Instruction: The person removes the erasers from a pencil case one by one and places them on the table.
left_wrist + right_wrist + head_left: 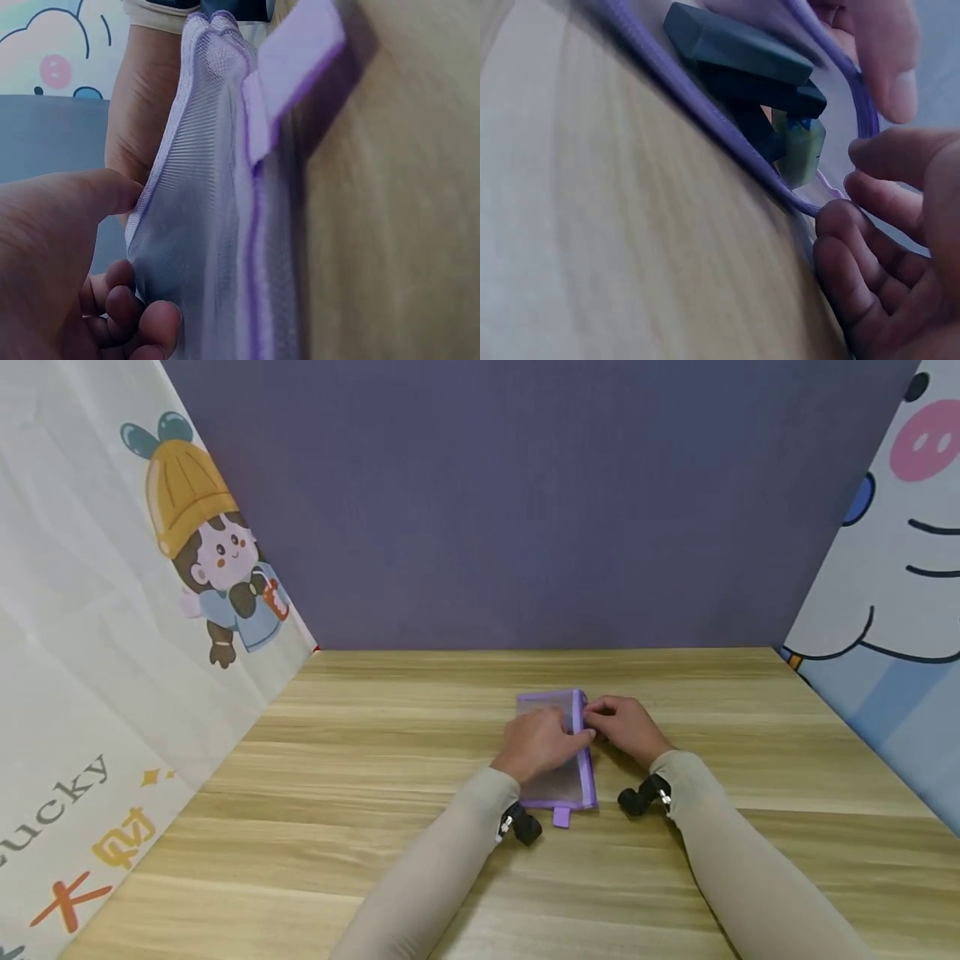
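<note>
A purple-edged mesh zipper pouch (558, 789) lies on the table in the head view. Its long side faces right and gapes in the right wrist view. Inside are dark block-shaped pieces (739, 46) and a yellowish-green piece (802, 152); their kind is unclear. My left hand (536, 745) lies over the pouch, its thumb on the opening's rim and its fingers curled against the mesh (199, 157). At the far part of that same side, my right hand (628, 727) pinches the purple rim (866, 124) between thumb and fingers.
A purple tab (561, 817) sticks out from the pouch's near end. The wood-grain table (337, 777) ends at a dark back panel (540, 510). Printed cartoon cloths stand at the left (75, 610) and right (892, 568). Each wrist carries a small black camera (637, 797).
</note>
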Demonstrator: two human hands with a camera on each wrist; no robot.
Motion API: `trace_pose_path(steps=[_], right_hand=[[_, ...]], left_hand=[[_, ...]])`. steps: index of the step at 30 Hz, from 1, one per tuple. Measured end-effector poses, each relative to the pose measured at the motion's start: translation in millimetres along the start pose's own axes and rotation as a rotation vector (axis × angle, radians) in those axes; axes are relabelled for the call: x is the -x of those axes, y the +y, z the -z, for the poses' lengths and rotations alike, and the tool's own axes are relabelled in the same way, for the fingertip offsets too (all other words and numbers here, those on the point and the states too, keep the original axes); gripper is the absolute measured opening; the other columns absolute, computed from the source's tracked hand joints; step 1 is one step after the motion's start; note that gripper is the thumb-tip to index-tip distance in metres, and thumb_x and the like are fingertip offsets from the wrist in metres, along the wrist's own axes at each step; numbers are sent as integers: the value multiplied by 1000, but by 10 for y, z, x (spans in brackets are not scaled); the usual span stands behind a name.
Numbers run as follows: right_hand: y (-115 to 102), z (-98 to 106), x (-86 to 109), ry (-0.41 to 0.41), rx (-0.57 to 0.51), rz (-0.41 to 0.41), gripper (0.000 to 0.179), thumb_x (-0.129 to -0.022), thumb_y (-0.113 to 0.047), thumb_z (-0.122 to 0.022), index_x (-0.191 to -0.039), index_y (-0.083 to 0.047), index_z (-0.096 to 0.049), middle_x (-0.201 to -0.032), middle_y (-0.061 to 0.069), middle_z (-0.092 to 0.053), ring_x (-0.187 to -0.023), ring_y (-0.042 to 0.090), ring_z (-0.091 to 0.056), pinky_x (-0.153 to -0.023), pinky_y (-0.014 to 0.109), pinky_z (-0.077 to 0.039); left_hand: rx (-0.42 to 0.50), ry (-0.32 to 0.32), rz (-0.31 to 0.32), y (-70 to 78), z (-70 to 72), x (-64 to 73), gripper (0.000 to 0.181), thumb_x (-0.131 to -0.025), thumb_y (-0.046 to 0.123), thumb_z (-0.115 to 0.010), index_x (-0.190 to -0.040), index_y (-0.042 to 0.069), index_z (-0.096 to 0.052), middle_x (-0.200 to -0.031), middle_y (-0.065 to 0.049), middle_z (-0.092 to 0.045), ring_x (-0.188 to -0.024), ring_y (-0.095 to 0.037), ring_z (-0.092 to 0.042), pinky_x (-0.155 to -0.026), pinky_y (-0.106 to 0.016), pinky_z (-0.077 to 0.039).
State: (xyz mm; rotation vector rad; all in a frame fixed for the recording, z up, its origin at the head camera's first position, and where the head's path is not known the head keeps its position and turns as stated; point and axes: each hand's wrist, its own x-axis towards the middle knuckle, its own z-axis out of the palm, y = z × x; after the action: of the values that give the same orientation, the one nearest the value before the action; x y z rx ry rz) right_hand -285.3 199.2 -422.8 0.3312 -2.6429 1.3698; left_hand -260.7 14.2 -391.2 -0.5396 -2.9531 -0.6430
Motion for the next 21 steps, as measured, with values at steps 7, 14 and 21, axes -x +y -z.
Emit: trace_pose_path(steps=[7, 14, 21], right_hand=[[17, -4, -1, -31, -73, -22, 24, -96, -21, -68, -107, -1, -73, -92, 5, -71, -80, 15, -61, -69, 26, -51], [30, 9, 1, -35, -74, -45, 27, -96, -30, -69, -106, -6, -74, -87, 2, -69, -78, 16, -61, -65, 29, -51], [28, 6, 7, -37, -56, -28, 25, -98, -29, -67, -104, -6, -74, -87, 5, -68, -79, 18, -60, -67, 30, -50]], left_hand=[[29, 12, 21, -15, -28, -2, 45, -89, 58, -57, -67, 19, -51, -57, 5, -49, -49, -11, -48, -44, -31, -39], [82, 11, 22, -33, -44, -14, 41, -91, 54, -53, -68, 19, -53, -59, 4, -50, -50, -12, -49, -46, -31, -41], [153, 27, -16, -107, -23, -11, 36, -93, 43, -55, -66, 20, -54, -58, 7, -51, -51, -10, -47, -46, -29, -38]])
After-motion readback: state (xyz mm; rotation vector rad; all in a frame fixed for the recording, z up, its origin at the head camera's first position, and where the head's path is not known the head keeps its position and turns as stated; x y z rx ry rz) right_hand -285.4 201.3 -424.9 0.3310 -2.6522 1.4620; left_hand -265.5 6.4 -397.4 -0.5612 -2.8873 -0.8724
